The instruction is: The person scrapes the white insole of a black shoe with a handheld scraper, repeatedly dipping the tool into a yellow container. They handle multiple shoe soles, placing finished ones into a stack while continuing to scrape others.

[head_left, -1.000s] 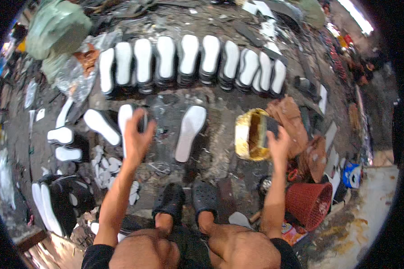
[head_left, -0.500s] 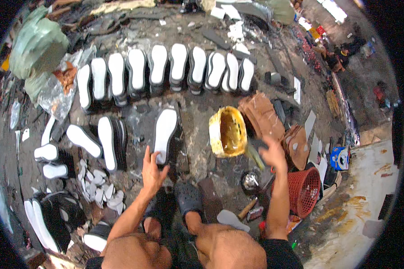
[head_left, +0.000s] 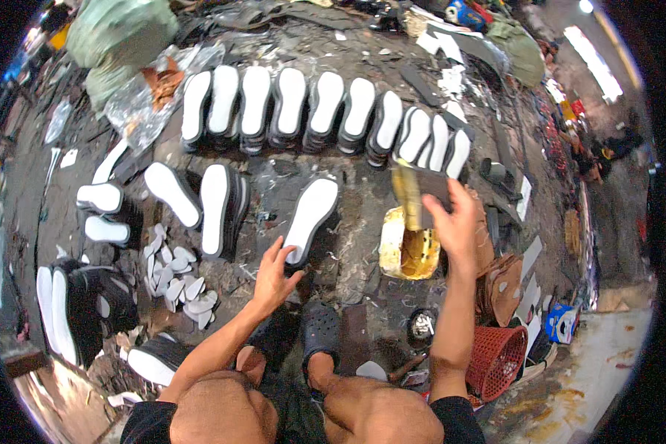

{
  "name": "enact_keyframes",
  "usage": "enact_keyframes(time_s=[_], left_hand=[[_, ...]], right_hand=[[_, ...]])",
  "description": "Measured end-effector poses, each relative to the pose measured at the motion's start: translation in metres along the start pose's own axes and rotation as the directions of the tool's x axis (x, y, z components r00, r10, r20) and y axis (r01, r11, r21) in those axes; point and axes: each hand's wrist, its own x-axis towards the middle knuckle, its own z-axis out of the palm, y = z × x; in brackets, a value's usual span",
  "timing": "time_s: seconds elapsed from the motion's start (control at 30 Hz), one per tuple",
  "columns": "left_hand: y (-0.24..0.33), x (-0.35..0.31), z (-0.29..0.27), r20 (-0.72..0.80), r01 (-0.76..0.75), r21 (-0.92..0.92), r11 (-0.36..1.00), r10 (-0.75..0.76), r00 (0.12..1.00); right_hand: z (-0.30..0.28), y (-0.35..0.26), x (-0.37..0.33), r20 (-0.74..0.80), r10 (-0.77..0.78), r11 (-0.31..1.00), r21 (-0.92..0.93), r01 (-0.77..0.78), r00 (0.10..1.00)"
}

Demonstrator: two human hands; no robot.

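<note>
In front of me a white-topped, dark-edged shoe sole lies tilted, its toe end pointing away and to the right. My left hand has thumb and fingers about its heel end. In my right hand is a glue brush with a wide dark handle; its yellow, glue-coated end points away from me. It is raised over a yellow-crusted glue tub, whose inside is coated with yellowish glue. The brush and hand hide part of the tub.
Beyond lies a curved row of white-topped soles. More stacked soles and grey-white cut pieces are at left. On the right are brown sheets, a red basket and a small bowl.
My right hand has lifted the brush from beside the tub to above it. The view has shifted, and the sole by my left hand now lies more slanted.
</note>
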Motion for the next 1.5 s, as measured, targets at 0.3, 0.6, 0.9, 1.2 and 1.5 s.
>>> enact_keyframes(time_s=[0.3, 0.6, 0.9, 1.2, 1.5], left_hand=[[-0.003, -0.002, 0.018, -0.006, -0.217, 0.193, 0.957, 0.222, 0.975], [0.007, 0.000, 0.005, 0.021, -0.169, 0.365, 0.916, 0.173, 0.985], [0.000, -0.009, 0.007, 0.002, -0.103, 0.380, 0.919, 0.110, 0.994], [0.015, 0.006, -0.079, -0.421, 0.046, -0.233, 0.971, -0.143, 0.896], [0.000, 0.011, -0.082, -0.415, 0.065, -0.356, 0.932, -0.221, 0.882]], right_hand=[[0.203, 0.057, 0.001, -0.027, 0.429, 0.900, 0.096, -0.425, 0.903], [0.210, 0.015, 0.063, 0.176, 0.137, 0.827, -0.562, -0.014, 0.975], [0.215, -0.002, 0.065, 0.578, -0.278, 0.876, -0.174, 0.449, 0.767], [0.237, -0.034, -0.036, 0.764, -0.290, 0.776, -0.164, 0.609, 0.576], [0.157, -0.033, -0.059, 0.238, -0.377, 0.925, 0.146, 0.351, 0.895]])
